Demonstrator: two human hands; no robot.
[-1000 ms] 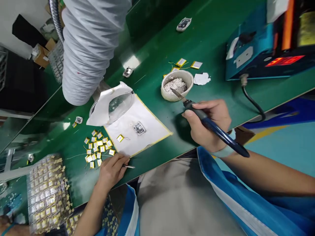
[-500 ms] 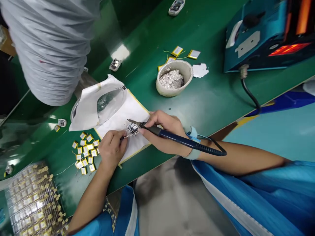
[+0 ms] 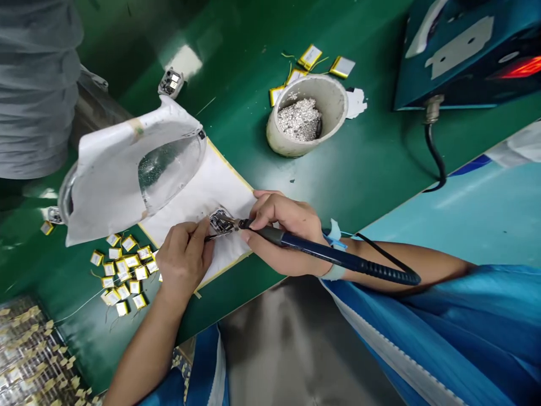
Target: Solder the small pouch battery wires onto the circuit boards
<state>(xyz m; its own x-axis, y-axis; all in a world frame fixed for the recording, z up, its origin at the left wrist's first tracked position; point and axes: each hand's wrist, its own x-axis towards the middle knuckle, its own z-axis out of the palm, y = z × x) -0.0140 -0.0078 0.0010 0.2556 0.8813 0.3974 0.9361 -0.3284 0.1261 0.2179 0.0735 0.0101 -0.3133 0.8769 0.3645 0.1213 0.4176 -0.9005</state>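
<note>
A soldering iron (image 3: 313, 249) lies in my right hand (image 3: 289, 228), the fingers closed round its grip near the front. Its metal tip is over a small circuit board (image 3: 218, 220) on the white sheet (image 3: 230, 179). Beside the board, my left hand (image 3: 185, 256) pinches thin metal tweezers (image 3: 218, 235), whose points reach the board's lower right edge, close to the iron's tip. The left fingertips are by the board's left side. Whether the tweezers grip a wire is too small to tell.
Several small yellow-edged batteries (image 3: 122, 274) lie left of my left hand. A cup of metallic shavings (image 3: 274, 132) stands beyond the sheet, with more batteries (image 3: 310, 56) behind it. A clear shield (image 3: 196, 163) overhangs the sheet's left. A soldering station (image 3: 448, 73) stands at right.
The soldering iron's tip has come down onto the board area, and the tweezers' points have moved right across the board's lower edge. The whole view has shifted and come closer.
</note>
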